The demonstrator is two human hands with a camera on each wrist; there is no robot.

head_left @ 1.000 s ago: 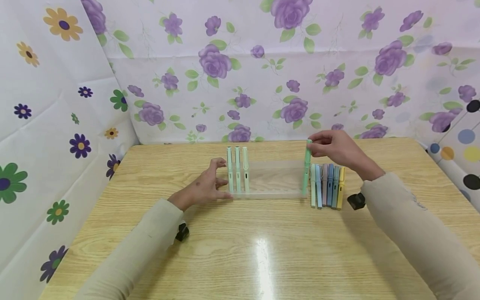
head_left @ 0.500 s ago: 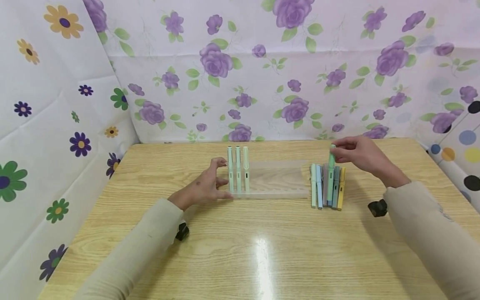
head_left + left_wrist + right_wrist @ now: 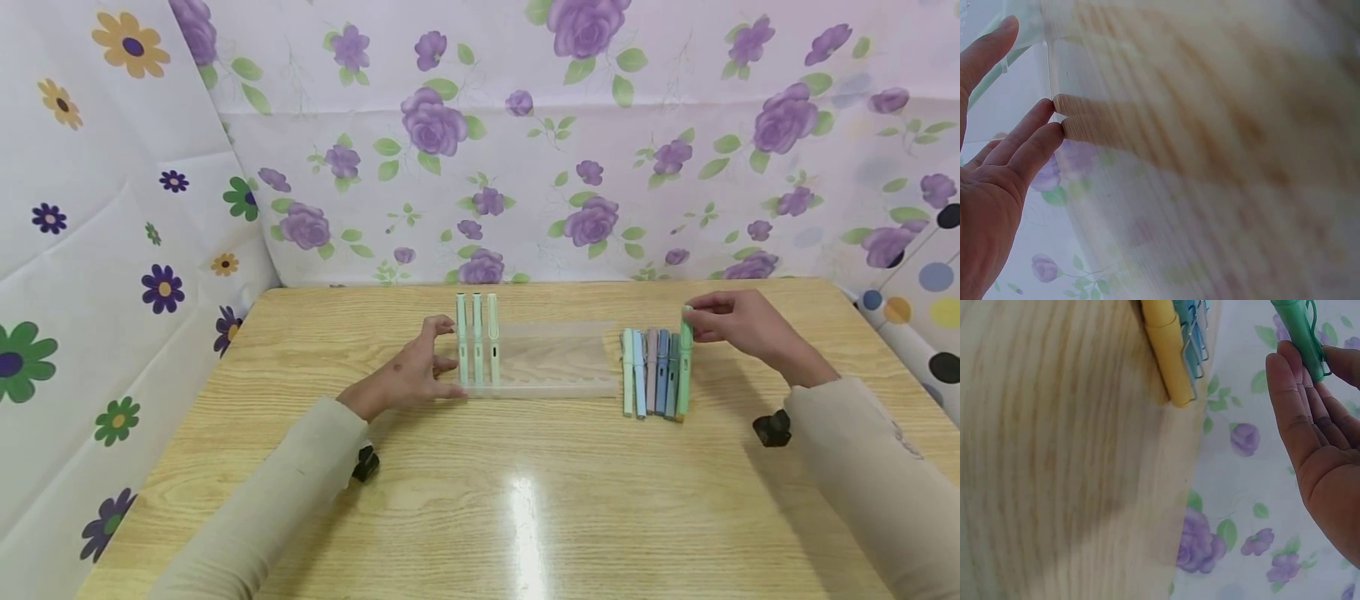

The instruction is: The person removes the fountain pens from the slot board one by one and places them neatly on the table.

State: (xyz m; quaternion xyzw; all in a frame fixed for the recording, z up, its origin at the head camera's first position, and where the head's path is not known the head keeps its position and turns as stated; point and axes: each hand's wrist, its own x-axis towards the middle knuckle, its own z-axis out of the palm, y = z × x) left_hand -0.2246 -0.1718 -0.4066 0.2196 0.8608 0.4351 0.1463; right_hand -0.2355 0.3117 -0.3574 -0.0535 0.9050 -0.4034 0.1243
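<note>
In the head view my right hand [image 3: 738, 329] pinches the top of a green capped pen [image 3: 686, 367] between thumb and fingers. The pen stands tilted over the right end of a row of pens and mostly covers the yellow one there. In the right wrist view, its green cap with a clip [image 3: 1302, 337] lies between my thumb and fingers, beside the yellow pen [image 3: 1169, 356]. My left hand [image 3: 408, 371] holds the left end of a clear pen rack [image 3: 555, 389], thumb at the front corner and fingers behind. Three pale green pens [image 3: 477, 342] lean side by side in its left part.
Several pens lie in a row right of the rack: pale green [image 3: 627, 375], light blue [image 3: 639, 379], mauve [image 3: 651, 375] and blue [image 3: 662, 375] among them. A flowered cloth [image 3: 480, 167] hangs behind the wooden table [image 3: 450, 500].
My right hand has carried the green pen rightward from the rack's right end, across the row of pens, to above the yellow pen. My left hand has stayed at the rack.
</note>
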